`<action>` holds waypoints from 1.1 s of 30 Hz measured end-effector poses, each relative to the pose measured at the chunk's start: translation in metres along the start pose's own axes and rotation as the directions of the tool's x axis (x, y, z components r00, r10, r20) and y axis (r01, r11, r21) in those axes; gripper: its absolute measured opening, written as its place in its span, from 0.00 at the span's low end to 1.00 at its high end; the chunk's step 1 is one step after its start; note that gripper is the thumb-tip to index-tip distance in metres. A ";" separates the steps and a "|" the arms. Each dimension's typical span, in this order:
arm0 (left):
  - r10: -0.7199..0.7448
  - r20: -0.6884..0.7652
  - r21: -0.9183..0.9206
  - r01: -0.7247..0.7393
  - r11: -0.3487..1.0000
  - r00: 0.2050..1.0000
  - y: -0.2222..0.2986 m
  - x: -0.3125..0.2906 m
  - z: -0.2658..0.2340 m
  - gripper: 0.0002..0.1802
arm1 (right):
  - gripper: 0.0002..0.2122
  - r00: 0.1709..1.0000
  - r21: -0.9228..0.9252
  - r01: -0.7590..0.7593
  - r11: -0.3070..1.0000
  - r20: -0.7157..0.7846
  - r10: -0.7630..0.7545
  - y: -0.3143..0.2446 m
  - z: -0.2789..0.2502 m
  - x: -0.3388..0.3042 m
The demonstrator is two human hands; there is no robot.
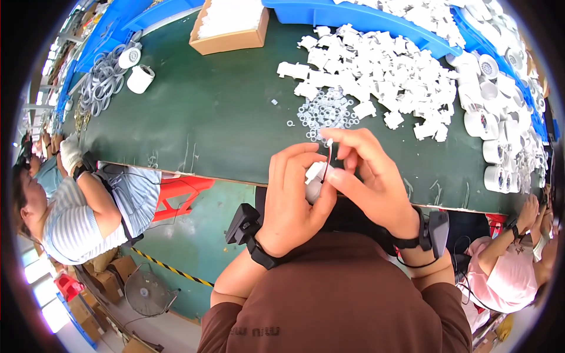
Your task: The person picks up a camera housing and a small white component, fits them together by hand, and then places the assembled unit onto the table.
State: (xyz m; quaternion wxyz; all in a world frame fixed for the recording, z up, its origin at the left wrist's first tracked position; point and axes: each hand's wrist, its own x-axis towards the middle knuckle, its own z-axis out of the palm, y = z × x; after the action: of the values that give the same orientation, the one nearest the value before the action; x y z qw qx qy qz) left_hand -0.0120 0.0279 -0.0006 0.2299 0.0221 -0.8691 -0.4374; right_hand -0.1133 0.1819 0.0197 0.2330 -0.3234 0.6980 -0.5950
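My left hand (297, 191) is closed round a small white plastic housing (316, 172), held just off the table's near edge. A thin dark and red wire (328, 162) rises from the housing to a small white connector (329, 142). My right hand (374, 179) is at the wire, its index fingertip by the connector and its thumb beside the housing. Fingers hide part of the housing, and the exact grip on the wire is hard to make out. Just beyond both hands lies a pile of small translucent rings (326, 112).
White plastic parts (382, 70) are heaped behind the rings on the green table (206, 112). White round housings (494, 150) stand at the right. Grey rings (103, 82), a cardboard box (229, 41) and blue bins (359, 22) lie farther off. Co-workers sit on both sides; a red stool (179, 194) is left.
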 end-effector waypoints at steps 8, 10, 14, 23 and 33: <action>-0.060 -0.134 0.098 0.073 0.992 0.989 0.003 0.001 0.003 0.19 | 0.05 0.997 0.403 -0.053 0.914 -0.023 0.068 -0.008 0.009 0.000; -0.055 -0.076 0.097 0.062 0.993 0.996 0.004 0.005 0.000 0.15 | 0.05 0.995 0.412 -0.034 0.911 -0.069 0.068 -0.004 0.016 -0.004; -0.059 -0.054 0.081 0.064 0.995 0.997 0.003 0.009 -0.004 0.11 | 0.05 0.961 0.132 0.187 0.973 -0.231 -0.154 0.010 0.025 0.000; -0.065 0.070 -0.112 0.072 0.991 0.995 -0.004 0.008 -0.006 0.09 | 0.05 0.985 0.373 -0.013 0.928 -0.156 0.076 0.016 0.029 -0.010; -0.085 0.098 -0.158 0.100 0.982 0.992 -0.004 0.009 -0.010 0.09 | 0.14 0.935 -0.630 0.202 0.750 -0.105 -0.340 0.018 -0.045 0.029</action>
State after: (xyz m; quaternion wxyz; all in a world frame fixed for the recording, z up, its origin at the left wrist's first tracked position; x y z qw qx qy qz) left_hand -0.0165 0.0156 0.0047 0.1707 0.0236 -0.8381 -0.5177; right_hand -0.1676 0.1929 0.0121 -0.0492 -0.4136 0.8182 -0.3963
